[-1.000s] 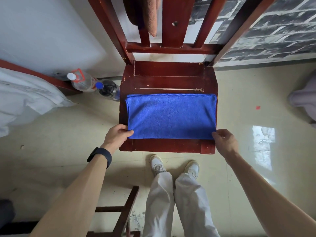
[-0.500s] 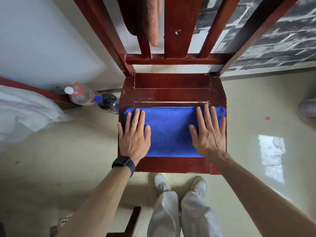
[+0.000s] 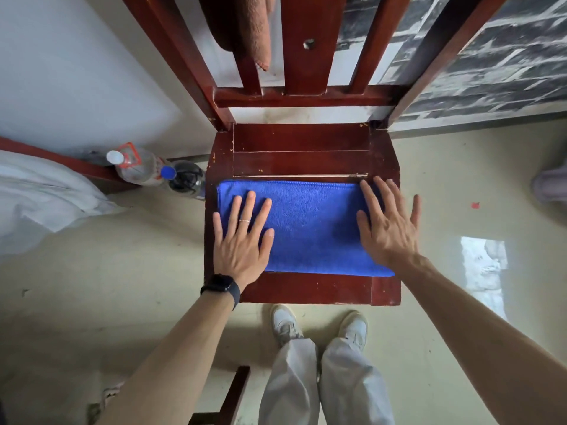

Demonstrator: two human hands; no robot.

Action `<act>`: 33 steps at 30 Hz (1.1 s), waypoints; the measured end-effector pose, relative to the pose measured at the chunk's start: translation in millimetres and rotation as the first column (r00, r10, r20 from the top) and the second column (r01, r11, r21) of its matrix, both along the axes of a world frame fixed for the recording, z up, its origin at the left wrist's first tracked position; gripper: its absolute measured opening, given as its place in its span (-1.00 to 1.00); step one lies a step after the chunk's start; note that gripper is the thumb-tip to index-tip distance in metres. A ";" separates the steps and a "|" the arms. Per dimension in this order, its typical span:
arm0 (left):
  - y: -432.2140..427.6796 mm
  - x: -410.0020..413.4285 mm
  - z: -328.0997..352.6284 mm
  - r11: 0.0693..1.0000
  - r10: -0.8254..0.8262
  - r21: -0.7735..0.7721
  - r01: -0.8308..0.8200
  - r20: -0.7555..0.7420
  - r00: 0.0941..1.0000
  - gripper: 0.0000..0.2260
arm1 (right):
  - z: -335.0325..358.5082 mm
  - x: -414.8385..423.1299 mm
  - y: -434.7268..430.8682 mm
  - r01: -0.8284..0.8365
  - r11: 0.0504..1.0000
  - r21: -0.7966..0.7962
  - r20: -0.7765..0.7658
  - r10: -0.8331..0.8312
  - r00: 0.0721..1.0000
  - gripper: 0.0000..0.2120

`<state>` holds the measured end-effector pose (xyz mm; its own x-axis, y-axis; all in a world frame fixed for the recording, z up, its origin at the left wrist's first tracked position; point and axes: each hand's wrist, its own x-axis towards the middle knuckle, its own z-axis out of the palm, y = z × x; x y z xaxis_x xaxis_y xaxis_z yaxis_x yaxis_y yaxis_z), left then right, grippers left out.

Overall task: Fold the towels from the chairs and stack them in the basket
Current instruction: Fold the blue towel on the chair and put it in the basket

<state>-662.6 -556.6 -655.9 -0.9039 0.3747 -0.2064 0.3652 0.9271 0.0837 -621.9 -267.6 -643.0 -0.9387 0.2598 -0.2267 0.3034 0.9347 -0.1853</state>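
Head cam: the folded blue towel [image 3: 310,228] is lying flat on the near half of the red chair [image 3: 300,142] seat. Both hands are pressing on it, fingers straight and spread: left hand [image 3: 242,240] on its left end, right hand [image 3: 389,228] on its right. A brown towel [image 3: 254,26] is hanging over the far chair back.

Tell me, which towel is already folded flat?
The blue towel, lying on the chair seat; the brown towel hangs from the backrest.

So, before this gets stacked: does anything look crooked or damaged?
The blue towel lies flat and square under the left hand and right hand. Only the chair seat looks worn: chipped paint along its edges.
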 end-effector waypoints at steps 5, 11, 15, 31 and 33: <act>9.0 -41.1 4.8 0.984 -0.172 -0.054 0.172 0.018 0.985 -0.40 | 22.8 32.2 2.5 0.219 0.975 0.037 0.109 -0.222 0.969 -0.68; 54.8 3.2 47.8 0.967 0.182 0.179 -0.183 0.021 0.983 -0.41 | 50.6 112.9 -24.6 0.533 0.800 -0.274 0.458 -0.379 0.804 -0.76; 80.4 106.7 79.7 0.202 0.852 0.375 -0.905 0.388 0.351 -0.46 | 60.9 145.8 -41.5 0.806 0.409 -0.428 0.685 -0.434 0.585 -0.81; 34.4 183.1 102.2 0.088 0.232 -0.192 -0.977 0.958 -0.167 -0.80 | 81.0 172.6 -37.1 0.828 0.255 -0.499 0.742 -0.368 0.560 -0.94; 31.4 187.0 117.1 0.097 0.248 -0.159 -0.982 0.960 -0.131 -0.78 | 95.3 180.1 -38.5 0.845 0.220 -0.488 0.761 -0.366 0.535 -0.92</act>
